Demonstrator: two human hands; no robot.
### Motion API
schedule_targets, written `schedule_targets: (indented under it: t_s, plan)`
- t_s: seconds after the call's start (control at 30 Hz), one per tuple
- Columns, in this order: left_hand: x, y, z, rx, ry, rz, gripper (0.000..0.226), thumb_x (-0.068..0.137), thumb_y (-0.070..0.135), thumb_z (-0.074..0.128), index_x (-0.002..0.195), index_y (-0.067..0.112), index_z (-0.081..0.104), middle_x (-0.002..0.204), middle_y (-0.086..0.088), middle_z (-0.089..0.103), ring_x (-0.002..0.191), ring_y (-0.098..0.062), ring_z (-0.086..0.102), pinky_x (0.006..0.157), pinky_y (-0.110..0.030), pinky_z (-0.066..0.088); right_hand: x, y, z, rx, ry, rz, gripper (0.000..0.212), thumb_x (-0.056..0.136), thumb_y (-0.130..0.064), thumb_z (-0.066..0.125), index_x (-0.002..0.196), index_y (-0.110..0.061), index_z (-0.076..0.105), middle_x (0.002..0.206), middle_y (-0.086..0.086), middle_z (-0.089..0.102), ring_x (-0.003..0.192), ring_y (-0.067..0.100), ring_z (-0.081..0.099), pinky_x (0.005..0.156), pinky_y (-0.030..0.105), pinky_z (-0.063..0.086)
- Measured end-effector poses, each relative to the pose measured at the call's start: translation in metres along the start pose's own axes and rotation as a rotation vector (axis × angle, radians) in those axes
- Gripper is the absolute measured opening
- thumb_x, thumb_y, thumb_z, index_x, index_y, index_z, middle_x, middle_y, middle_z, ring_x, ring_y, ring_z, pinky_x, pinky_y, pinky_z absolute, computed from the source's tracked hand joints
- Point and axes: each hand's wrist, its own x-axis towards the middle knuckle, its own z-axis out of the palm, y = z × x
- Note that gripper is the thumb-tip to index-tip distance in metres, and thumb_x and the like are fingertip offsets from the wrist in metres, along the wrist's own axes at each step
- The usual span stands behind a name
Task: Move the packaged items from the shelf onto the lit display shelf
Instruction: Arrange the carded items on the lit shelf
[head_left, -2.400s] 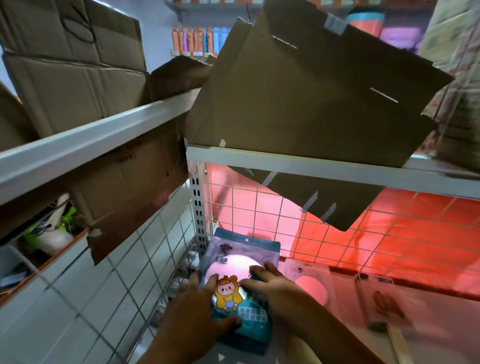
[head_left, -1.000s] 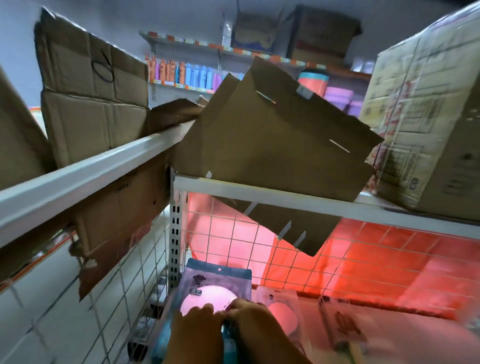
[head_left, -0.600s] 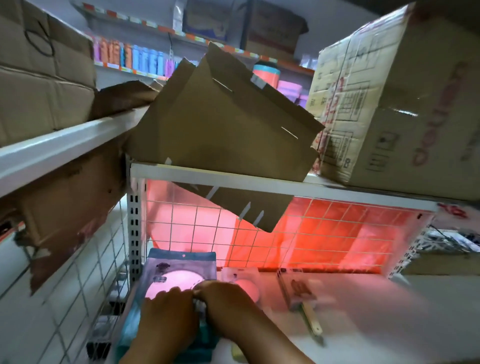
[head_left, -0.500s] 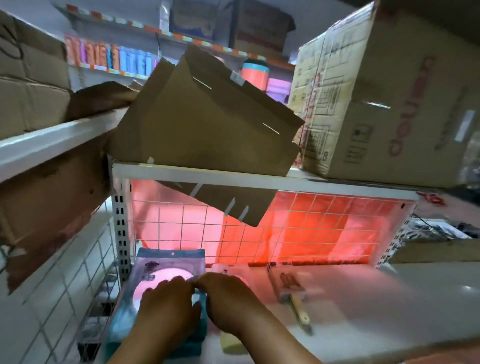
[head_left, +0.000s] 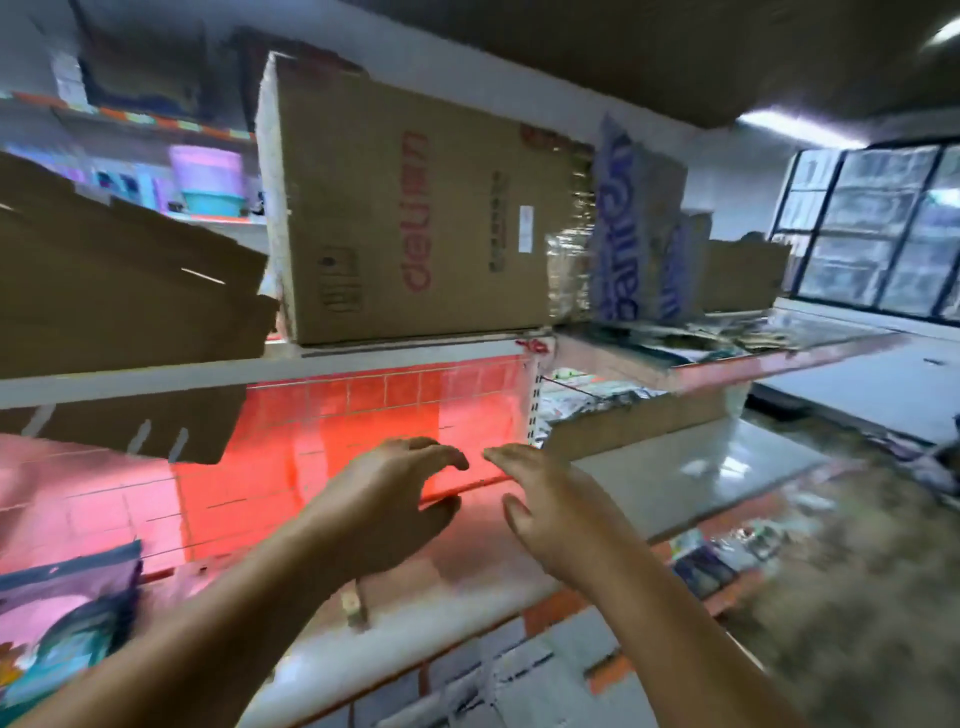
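The frame is motion-blurred. A teal and pink packaged item (head_left: 62, 618) lies at the far left of the red-lit display shelf (head_left: 467, 587), apart from both hands. My left hand (head_left: 395, 499) hovers over the shelf's middle, fingers spread and empty. Just to its right, my right hand (head_left: 550, 509) is also spread and holds nothing. A small wooden-handled item (head_left: 353, 603) lies on the shelf under my left forearm. More packaged goods (head_left: 582, 400) show blurred on the neighbouring shelf to the right.
A red wire-grid back panel (head_left: 363, 415) closes the lit shelf. Above it stand a large cardboard box (head_left: 415, 218) and a tilted flattened carton (head_left: 119, 291). A grey counter (head_left: 691, 467) extends to the right, with windows (head_left: 878, 228) beyond.
Both hands let go of the teal package, which stays at the shelf's left end. They moved right and lifted, spread and empty. My view swung to the right.
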Motion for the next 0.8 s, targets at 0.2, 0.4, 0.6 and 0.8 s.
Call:
schedule_targets:
  t_s: [0.2,0.4,0.6,0.8]
  plan:
    - [0.072,0.127,0.045,-0.034,-0.008,0.251,0.045,0.088,0.055,0.053,0.129,0.039,0.059,0.124,0.015,0.067,0.111,-0.012,0.064,0.091,-0.031,0.053,-0.091,0.115,-0.096,-0.087,0.090,0.185,0.058,0.093,-0.020,0.054,0.149,-0.034,0.044,0.150,-0.006,0.049,0.134,0.016,0.049,0.109,0.028,0.038]
    - [0.123,0.221,0.089,-0.081,-0.017,0.376,0.051,0.086,0.068,0.043,0.132,0.048,0.050,0.129,0.021,0.065,0.114,-0.008,0.063,0.093,-0.035,0.053,-0.153,0.181,-0.152,-0.140,0.153,0.322,0.056,0.095,-0.020,0.050,0.147,-0.038,0.045,0.152,-0.017,0.045,0.135,0.006,0.045,0.107,0.023,0.037]
    - [0.164,0.249,0.109,-0.072,-0.008,0.426,0.051,0.085,0.073,0.039,0.133,0.058,0.041,0.132,0.027,0.058,0.115,-0.006,0.060,0.090,-0.036,0.054,-0.154,0.221,-0.173,-0.159,0.189,0.393,0.054,0.095,-0.019,0.054,0.145,-0.039,0.048,0.150,-0.019,0.046,0.135,0.005,0.046,0.108,0.025,0.038]
    - [0.238,0.229,0.123,-0.227,-0.014,0.420,0.040,0.094,0.055,0.057,0.133,0.049,0.056,0.138,0.028,0.054,0.120,0.002,0.053,0.101,-0.017,0.042,-0.107,0.266,-0.169,-0.204,0.161,0.381,0.053,0.093,-0.021,0.057,0.141,-0.043,0.049,0.146,-0.024,0.048,0.132,0.002,0.048,0.107,0.027,0.042]
